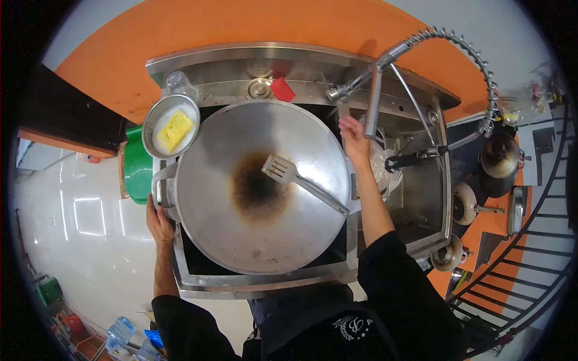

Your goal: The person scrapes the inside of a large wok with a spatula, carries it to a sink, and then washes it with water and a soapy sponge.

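One wok (259, 195) over steel sink (271, 281) | left hand (160, 227) by handle (163, 173), right hand (356, 142) by tap (372, 102); part-curled, holds unclear | glossy floor (84, 259)

Wok (211, 150) between left hand (159, 227) and right hand (354, 137); spatula (301, 182) in wok, right of left hand. Bowl (149, 129) ahead of left hand, sponge (175, 131) in bowl. Faucet (373, 102) ahead and right of right hand. Sink basin (415, 222) right of right hand, pans (501, 156) farther right, past basin.
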Tool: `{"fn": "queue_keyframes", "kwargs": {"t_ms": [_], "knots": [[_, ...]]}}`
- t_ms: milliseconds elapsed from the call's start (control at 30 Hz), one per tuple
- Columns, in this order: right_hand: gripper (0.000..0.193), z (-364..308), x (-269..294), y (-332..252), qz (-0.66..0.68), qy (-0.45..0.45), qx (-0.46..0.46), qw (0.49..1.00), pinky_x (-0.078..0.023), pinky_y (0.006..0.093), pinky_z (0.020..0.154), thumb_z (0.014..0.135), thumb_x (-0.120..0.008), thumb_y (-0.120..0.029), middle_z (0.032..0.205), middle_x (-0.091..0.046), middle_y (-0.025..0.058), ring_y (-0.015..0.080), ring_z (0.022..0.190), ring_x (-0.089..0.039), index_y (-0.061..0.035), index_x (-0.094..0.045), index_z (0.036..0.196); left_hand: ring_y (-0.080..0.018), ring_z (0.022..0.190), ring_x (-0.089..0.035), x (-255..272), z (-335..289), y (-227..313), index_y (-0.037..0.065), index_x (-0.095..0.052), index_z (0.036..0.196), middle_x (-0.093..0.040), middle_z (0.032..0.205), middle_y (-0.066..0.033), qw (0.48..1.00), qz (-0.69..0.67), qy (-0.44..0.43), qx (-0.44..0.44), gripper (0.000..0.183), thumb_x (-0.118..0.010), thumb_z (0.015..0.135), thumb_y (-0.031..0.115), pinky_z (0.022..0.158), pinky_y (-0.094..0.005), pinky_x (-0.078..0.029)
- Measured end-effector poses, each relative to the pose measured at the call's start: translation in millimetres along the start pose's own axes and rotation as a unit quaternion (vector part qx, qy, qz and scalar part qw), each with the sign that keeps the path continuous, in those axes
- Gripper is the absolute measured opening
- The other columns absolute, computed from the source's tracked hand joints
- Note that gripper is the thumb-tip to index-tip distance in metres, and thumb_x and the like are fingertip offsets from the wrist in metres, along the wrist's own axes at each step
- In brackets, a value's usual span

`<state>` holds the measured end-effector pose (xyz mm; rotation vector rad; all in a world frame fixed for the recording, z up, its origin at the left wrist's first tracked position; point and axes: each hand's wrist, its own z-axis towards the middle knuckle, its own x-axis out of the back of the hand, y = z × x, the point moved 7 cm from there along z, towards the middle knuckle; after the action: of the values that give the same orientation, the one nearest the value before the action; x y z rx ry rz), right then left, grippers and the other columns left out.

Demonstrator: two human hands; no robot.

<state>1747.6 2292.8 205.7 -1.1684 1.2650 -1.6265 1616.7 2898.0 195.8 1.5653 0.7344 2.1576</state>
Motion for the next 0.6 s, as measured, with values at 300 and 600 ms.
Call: {"fn": "queue_keyframes", "kwargs": {"t_ms": [300,600], "knots": [[0.028,-78,58,-59,0.059,-0.109,-0.091,0.988,-0.051,0.0307,0.088,0.095,-0.052,-0.007,0.113,-0.064,0.0157,0.0191,0.099,-0.063,0.0044,-0.053,0.121,-0.0363,0.120,-0.047,-4,-10,6,-0.001,-0.033,0.143,-0.047,0.131,-0.0238,0.996,-0.040,-0.006,0.084,0.055,-0.039,0.099,0.032,0.102,-0.0413,-0.036],[0.032,-63,236,-181,-0.289,0.136,0.078,0.944,-0.042,0.0200,0.061,0.085,-0.051,0.002,0.101,-0.065,0.0058,0.0082,0.077,-0.056,-0.0047,-0.059,0.116,-0.0363,0.121,-0.040,18,-107,93,-0.004,-0.037,0.135,-0.038,0.132,-0.0245,0.983,-0.036,0.166,0.069,0.050,-0.053,0.093,0.018,0.103,-0.0456,-0.031]]}}
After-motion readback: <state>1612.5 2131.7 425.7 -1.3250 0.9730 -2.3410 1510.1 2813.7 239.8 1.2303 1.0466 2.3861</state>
